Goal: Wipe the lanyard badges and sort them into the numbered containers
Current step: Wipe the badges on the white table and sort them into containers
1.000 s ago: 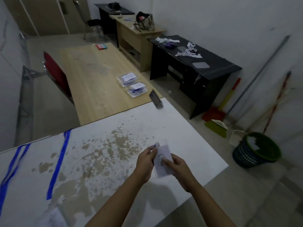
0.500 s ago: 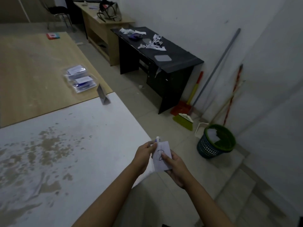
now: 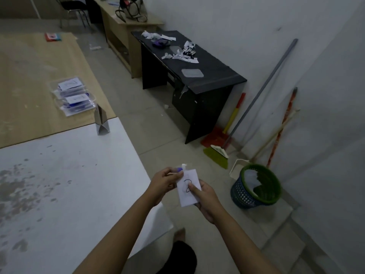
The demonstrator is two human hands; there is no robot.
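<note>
Badge (image 3: 187, 189) held in the air off the right edge of the white desk (image 3: 69, 184), over the floor, between both hands. White face up, hand-drawn mark on it that reads like a "2". Long axis runs roughly 11 to 5 o'clock; clip tab at the 11 o'clock end.

Left hand (image 3: 165, 184) at the badge's 9 o'clock, fingers pinching the top left corner near a bit of blue. Right hand (image 3: 205, 196) at its 4 o'clock, thumb pressed on the face, fingers curled under. Both grip it.

Numbered containers (image 3: 74, 97) lie at 10 o'clock from the badge, well apart, on the wooden desk (image 3: 29, 95) beyond the white one. Two clear trays with paper labels, one behind the other. Left hand is the nearer side; likely move is a carry across the white desk toward them.

Hard to make out: tray numbers too small and dim to read; no wiping cloth seen; right fingertips hidden behind the badge; lanyard strap not visible.
</note>
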